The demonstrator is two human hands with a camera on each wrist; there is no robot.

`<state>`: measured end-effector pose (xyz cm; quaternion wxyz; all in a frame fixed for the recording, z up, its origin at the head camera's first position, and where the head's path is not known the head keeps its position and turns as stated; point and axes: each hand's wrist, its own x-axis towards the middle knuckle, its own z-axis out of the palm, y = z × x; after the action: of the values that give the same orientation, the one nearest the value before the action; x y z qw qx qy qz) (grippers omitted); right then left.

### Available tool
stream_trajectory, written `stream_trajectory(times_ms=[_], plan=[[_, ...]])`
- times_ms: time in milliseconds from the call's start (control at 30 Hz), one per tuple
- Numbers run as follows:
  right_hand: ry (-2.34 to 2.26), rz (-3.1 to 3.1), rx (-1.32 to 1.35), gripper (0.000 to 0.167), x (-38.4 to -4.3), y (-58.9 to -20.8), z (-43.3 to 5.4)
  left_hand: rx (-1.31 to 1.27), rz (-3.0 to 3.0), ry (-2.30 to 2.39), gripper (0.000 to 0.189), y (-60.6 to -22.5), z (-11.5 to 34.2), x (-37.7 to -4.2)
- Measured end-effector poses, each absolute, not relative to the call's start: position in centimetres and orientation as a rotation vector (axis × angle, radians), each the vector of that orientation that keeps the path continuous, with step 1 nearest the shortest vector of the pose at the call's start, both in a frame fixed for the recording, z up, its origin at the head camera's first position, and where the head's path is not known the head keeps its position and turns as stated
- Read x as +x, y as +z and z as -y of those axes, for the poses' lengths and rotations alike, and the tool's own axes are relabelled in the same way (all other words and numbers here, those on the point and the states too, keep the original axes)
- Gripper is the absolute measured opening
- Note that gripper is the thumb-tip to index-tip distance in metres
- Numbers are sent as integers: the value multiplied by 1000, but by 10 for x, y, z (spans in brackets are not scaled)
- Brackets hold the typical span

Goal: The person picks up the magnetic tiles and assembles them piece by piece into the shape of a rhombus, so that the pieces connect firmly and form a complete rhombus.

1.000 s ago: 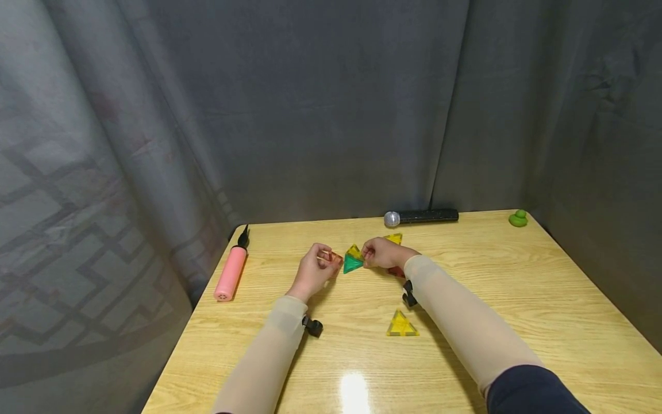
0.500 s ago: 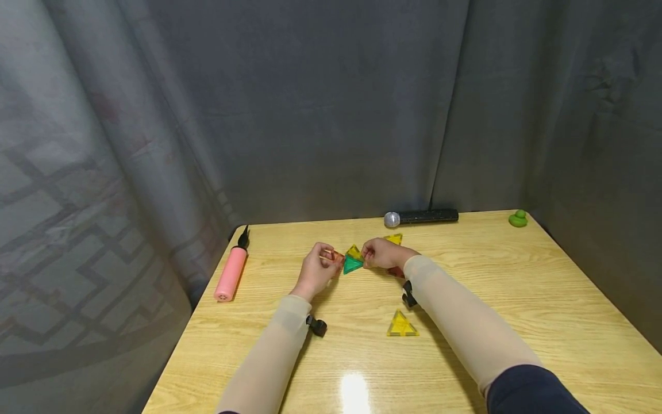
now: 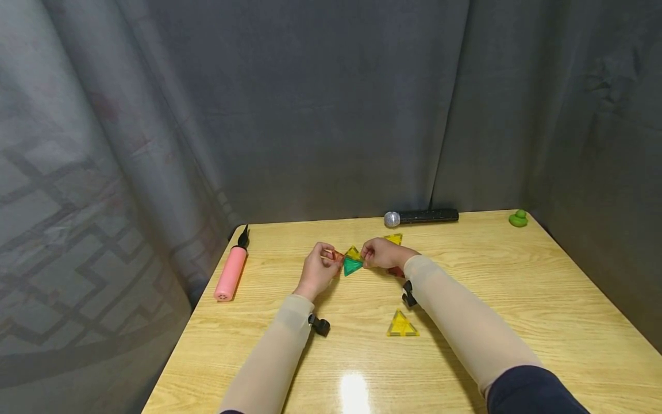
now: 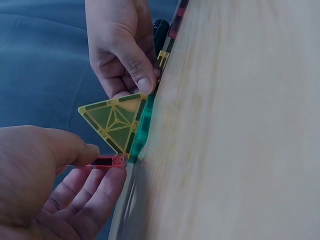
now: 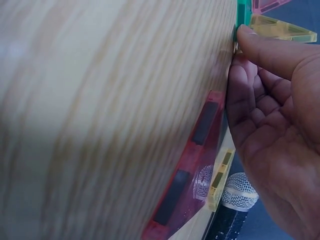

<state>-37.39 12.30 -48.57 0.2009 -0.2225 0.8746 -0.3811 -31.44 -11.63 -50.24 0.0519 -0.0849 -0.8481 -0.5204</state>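
Note:
My left hand (image 3: 314, 270) pinches a red magnetic tile (image 4: 107, 161) between thumb and fingers. Its end meets the lower corner of a translucent yellow triangle tile (image 4: 116, 122), which stands up from a green triangle tile (image 3: 353, 265) lying on the table. From the other side, my right hand (image 3: 384, 253) pinches the corner of the green tile, thumb on top, close to the yellow tile's edge. Its other fingers are curled. Under the right wrist lies another red tile (image 5: 202, 122), partly hidden in the head view. A yellow tile (image 3: 395, 238) lies just behind it.
One more yellow triangle tile (image 3: 402, 325) lies nearer the front of the wooden table (image 3: 465, 345). At the back edge is a black microphone (image 3: 424, 217). A pink hand pump (image 3: 231, 273) lies left, and a small green object (image 3: 518, 218) sits in the back right corner.
My left hand has shifted slightly right, bringing the red tile up against the green and yellow pair. The green tile has turned a little. My right hand has stayed in place.

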Motion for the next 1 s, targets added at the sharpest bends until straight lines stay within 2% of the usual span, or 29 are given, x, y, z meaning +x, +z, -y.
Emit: stream_trajectory(times_ms=[467, 1000], plan=[[-1047, -2514, -628, 12, -373, -488, -120, -270, 2564, -1589, 43, -503, 116, -312], [-1008, -2574, -638, 11, -372, -490, -114, -339, 2527, -1567, 39, -507, 116, -314]])
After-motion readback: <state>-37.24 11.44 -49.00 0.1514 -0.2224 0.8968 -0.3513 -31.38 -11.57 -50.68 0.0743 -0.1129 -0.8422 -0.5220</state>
